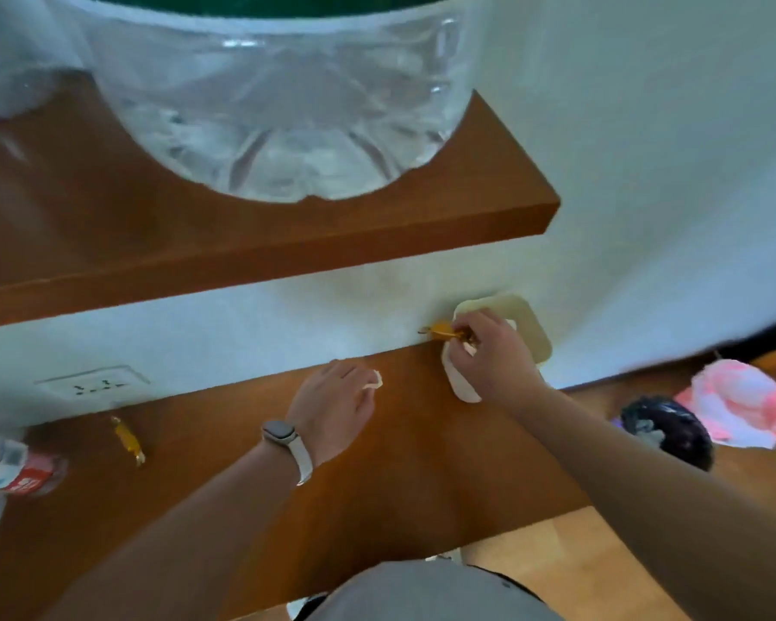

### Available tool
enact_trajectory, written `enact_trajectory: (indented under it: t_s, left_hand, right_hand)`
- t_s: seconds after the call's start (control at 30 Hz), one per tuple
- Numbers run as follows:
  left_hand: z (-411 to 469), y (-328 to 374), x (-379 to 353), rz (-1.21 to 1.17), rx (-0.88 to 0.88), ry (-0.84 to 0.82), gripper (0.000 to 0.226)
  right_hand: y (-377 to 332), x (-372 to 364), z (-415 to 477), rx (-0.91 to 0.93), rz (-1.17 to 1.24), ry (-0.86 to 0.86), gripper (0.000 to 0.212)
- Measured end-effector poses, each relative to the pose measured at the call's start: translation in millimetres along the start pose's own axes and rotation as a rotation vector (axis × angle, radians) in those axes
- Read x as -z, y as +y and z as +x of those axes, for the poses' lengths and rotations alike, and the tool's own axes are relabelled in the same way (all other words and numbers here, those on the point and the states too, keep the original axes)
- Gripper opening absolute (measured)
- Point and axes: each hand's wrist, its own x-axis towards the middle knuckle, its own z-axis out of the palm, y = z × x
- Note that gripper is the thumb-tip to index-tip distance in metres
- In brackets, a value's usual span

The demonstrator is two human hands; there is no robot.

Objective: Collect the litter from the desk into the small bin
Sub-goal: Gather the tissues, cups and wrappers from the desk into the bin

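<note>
Label on the bottle (16, 470) at the desk's (243, 508) left edge is red/white w/ a code patch, text too blurred to read. My right hand (489, 351) is pinched on an orange wrapper (442, 329) by the wall, over a cream carton (518, 324) at the desk's right end; my left hand (332, 410), watch (283, 434) on wrist, is curled on a small white scrap (375, 379) mid-desk. 2nd wrapper (127, 439) lies alone toward the left w/ bare wood around it; dark bin (668, 430) sits on the floor just off the right edge, beside a pink bag (740, 407).
</note>
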Motion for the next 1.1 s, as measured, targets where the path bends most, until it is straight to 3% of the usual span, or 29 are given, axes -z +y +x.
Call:
enact_trajectory:
  t_s: [0.23,0.43,0.63,0.83,1.1]
  left_hand:
    - [77,77,-32,-0.051,-0.094,-0.048,0.017]
    - [116,118,-57,-0.017,-0.049,-0.123,0.022]
    - [123,128,-76,0.081,-0.046,-0.217,0.026]
    - [108,124,-72,0.075,0.0,-0.181,0.028]
    - [83,114,-55,0.133,0.024,-0.158,0.032]
  right_hand:
    - [88,57,3,-0.049,-0.044,0.037,0.015]
    - [134,68,11,0.01,-0.036,-0.03,0.011]
    - [151,68,25,0.115,-0.091,-0.142,0.011]
    - [155,62,29,0.204,-0.14,-0.16,0.008]
    - [137,51,23,0.236,-0.191,-0.283,0.024]
